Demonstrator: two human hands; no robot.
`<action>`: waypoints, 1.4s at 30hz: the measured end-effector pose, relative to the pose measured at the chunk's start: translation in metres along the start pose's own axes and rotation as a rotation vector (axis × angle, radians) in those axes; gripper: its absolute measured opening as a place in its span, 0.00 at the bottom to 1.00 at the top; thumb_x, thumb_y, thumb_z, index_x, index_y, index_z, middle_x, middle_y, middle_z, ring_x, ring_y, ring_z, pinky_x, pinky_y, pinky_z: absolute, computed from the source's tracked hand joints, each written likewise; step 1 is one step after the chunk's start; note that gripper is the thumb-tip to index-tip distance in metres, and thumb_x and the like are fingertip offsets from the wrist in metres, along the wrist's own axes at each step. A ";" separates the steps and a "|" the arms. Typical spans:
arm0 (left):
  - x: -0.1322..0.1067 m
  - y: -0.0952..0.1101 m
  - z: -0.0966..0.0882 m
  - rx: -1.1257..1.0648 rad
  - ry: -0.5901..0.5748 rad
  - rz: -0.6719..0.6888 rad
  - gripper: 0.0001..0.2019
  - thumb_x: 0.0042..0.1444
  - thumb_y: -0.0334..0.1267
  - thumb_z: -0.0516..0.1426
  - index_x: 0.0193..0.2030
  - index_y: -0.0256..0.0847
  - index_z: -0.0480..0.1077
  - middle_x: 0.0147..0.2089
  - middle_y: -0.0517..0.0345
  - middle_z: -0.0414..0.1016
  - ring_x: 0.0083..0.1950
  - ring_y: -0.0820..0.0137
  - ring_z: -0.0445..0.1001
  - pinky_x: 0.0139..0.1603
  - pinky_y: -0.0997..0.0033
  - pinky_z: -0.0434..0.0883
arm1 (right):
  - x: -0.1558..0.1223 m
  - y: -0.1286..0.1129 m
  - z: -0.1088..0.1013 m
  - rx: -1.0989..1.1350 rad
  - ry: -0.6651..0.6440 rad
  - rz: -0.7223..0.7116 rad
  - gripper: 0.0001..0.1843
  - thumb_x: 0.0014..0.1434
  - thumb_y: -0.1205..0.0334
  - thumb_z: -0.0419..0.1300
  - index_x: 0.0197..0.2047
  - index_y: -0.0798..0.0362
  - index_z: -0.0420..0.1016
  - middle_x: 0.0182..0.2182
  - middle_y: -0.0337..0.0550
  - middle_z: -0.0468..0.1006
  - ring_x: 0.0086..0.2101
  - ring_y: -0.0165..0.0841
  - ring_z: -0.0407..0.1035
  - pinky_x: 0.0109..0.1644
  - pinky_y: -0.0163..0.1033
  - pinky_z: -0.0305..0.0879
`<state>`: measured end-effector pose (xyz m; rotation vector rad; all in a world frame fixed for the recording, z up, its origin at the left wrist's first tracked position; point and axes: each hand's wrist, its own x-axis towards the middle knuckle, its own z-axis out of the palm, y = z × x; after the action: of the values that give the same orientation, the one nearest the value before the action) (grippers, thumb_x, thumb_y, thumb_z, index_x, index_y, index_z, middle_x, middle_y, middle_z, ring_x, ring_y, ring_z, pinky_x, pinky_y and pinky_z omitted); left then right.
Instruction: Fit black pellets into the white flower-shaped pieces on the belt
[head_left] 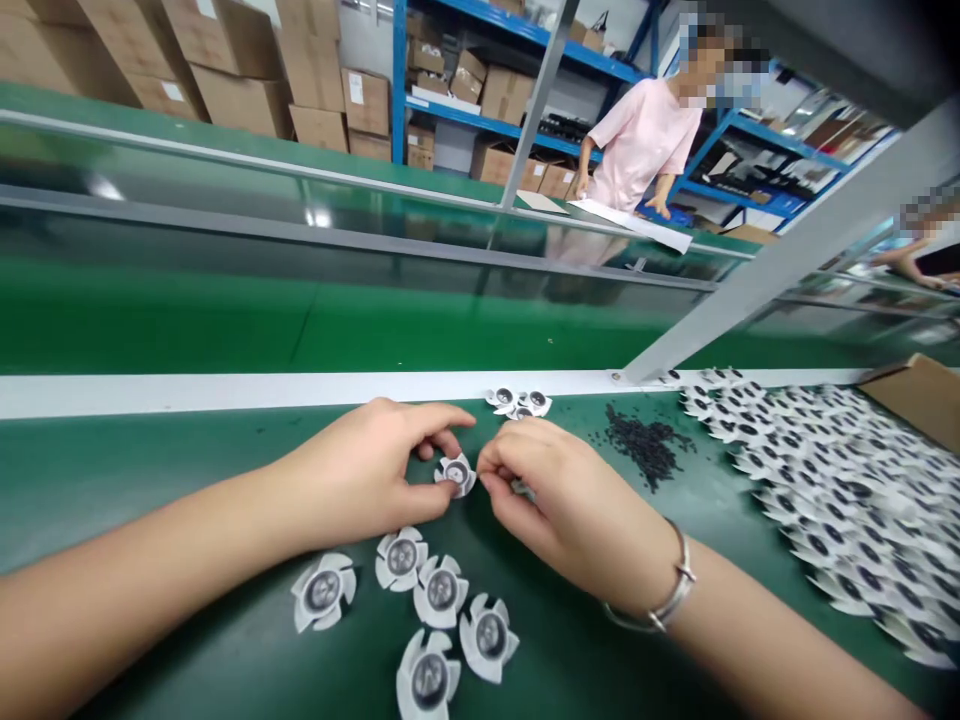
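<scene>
My left hand (pixel 386 465) holds a small white fan wheel (pixel 455 476) with a grey centre between its thumb and bent fingers, while the index finger stretches out above it. Just right of that wheel, my right hand (pixel 551 485) has its thumb and fingertips pinched together. A bit of white shows under its curled fingers, but what the pinch holds is hidden. Nearer to me lie several loose fan wheels (pixel 440 591) with their grey hubs facing up. A few more fan wheels (pixel 517 401) sit beyond my hands, beside the white strip.
A heap of tiny black pieces (pixel 649 445) lies right of my right hand. Many white fan wheels (pixel 862 510) cover the right side of the green table (pixel 187 620). A slanted grey post (pixel 750 270) rises behind them, near a cardboard box (pixel 919 400). Across the line stands a person (pixel 641 135).
</scene>
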<state>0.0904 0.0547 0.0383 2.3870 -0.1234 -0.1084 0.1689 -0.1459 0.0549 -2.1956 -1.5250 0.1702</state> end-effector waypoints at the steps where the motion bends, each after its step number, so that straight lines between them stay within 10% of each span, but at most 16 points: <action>1: 0.000 -0.003 0.003 -0.013 0.015 0.005 0.29 0.52 0.38 0.60 0.62 0.51 0.63 0.47 0.71 0.74 0.36 0.77 0.70 0.35 0.81 0.67 | 0.005 -0.001 0.005 -0.010 -0.013 -0.022 0.08 0.59 0.80 0.59 0.33 0.59 0.68 0.30 0.41 0.66 0.34 0.35 0.61 0.41 0.40 0.60; 6: 0.001 -0.010 0.008 -0.063 0.019 0.024 0.32 0.49 0.34 0.59 0.63 0.50 0.59 0.45 0.72 0.75 0.24 0.80 0.64 0.29 0.79 0.65 | 0.016 0.006 0.021 -0.149 0.005 -0.112 0.07 0.60 0.76 0.59 0.32 0.59 0.67 0.32 0.44 0.67 0.35 0.37 0.60 0.41 0.43 0.60; 22: 0.001 -0.009 0.008 0.065 0.051 0.093 0.27 0.48 0.36 0.59 0.57 0.48 0.65 0.48 0.70 0.75 0.48 0.71 0.74 0.46 0.72 0.69 | -0.001 -0.003 0.011 -0.337 -0.017 -0.365 0.15 0.69 0.73 0.46 0.40 0.63 0.74 0.33 0.47 0.68 0.35 0.40 0.61 0.36 0.47 0.51; 30: -0.002 -0.007 0.013 0.232 0.139 0.170 0.22 0.65 0.41 0.52 0.65 0.52 0.58 0.60 0.64 0.67 0.48 0.70 0.72 0.47 0.67 0.70 | -0.071 0.029 -0.024 -0.330 0.511 0.149 0.07 0.69 0.66 0.54 0.47 0.54 0.72 0.41 0.45 0.73 0.40 0.39 0.67 0.45 0.47 0.60; 35: -0.002 -0.005 -0.009 0.122 0.124 0.123 0.15 0.66 0.46 0.54 0.56 0.48 0.68 0.59 0.58 0.66 0.51 0.68 0.69 0.52 0.70 0.69 | -0.097 0.061 -0.028 -0.304 0.294 0.245 0.08 0.69 0.62 0.53 0.43 0.53 0.73 0.38 0.44 0.73 0.38 0.39 0.67 0.41 0.45 0.64; 42: -0.006 -0.005 -0.025 0.059 -0.085 0.095 0.11 0.59 0.40 0.60 0.49 0.45 0.74 0.51 0.58 0.69 0.52 0.69 0.69 0.57 0.71 0.65 | -0.084 0.058 -0.012 -0.284 0.165 0.003 0.10 0.72 0.63 0.50 0.42 0.53 0.72 0.37 0.44 0.71 0.36 0.37 0.67 0.40 0.43 0.65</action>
<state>0.0878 0.0757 0.0533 2.4309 -0.2828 -0.1633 0.1910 -0.2419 0.0271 -2.3599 -1.5299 -0.2360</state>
